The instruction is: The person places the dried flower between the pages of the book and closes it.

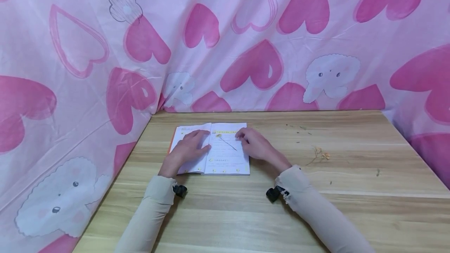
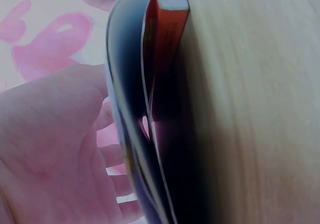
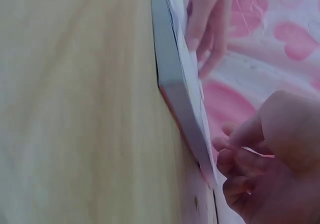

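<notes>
An open book point(image 1: 225, 163) with printed pages and an orange cover lies on the table. On its right page is a small dried flower point(image 1: 218, 136) with a thin stem running down to the right. My left hand point(image 1: 190, 147) rests over the left page, fingers and thumb spread toward the centre fold. The left wrist view shows that page side point(image 2: 122, 99) bowed up beside the palm. At the right page's outer edge is my right hand point(image 1: 254, 143), its fingers point(image 3: 235, 159) loosely curled with the thumb close to them. No object shows between them.
A sprig of dried yellowish flowers point(image 1: 320, 154) lies on the wooden table point(image 1: 225, 214) to the right of the book. Several small dark plant bits point(image 1: 299, 128) are scattered around it. Pink heart-patterned cloth point(image 1: 246, 61) hangs along the table's back and sides.
</notes>
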`<state>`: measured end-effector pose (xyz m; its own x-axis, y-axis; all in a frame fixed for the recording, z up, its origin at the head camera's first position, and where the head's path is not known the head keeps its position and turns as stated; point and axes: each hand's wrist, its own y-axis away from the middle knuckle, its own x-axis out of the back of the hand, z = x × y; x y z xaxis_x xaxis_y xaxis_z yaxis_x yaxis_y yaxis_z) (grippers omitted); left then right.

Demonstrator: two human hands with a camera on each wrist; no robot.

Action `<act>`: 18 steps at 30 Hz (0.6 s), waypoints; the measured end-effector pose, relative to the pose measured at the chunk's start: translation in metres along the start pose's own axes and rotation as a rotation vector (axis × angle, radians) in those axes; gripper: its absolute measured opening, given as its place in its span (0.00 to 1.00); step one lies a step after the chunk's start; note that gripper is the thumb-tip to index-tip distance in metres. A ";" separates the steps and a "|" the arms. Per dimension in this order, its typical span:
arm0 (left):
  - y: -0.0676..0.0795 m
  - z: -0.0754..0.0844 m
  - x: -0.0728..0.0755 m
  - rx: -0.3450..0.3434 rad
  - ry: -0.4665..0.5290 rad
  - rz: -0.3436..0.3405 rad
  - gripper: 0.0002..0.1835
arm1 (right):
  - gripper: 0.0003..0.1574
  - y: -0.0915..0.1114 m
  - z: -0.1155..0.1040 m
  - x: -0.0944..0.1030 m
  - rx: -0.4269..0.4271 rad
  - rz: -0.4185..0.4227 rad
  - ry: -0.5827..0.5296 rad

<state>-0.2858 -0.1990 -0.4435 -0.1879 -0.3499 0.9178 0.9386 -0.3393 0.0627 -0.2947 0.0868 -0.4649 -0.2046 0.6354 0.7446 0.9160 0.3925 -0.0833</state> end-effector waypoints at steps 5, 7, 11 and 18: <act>-0.001 0.003 0.001 -0.005 -0.066 0.037 0.31 | 0.29 0.000 0.019 0.009 0.087 -0.023 0.091; -0.002 0.005 0.001 -0.007 -0.089 0.056 0.30 | 0.33 0.000 0.026 0.012 0.128 -0.037 0.112; -0.004 0.013 -0.003 -0.094 -0.111 0.137 0.25 | 0.37 -0.001 0.031 0.013 0.138 -0.057 0.115; -0.006 0.050 -0.024 -0.335 -0.071 0.188 0.08 | 0.38 0.001 0.030 0.012 0.097 -0.072 0.131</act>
<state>-0.2726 -0.1454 -0.4463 0.0095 -0.3757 0.9267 0.8060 -0.5456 -0.2295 -0.3069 0.1151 -0.4761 -0.2163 0.5137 0.8302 0.8617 0.5002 -0.0850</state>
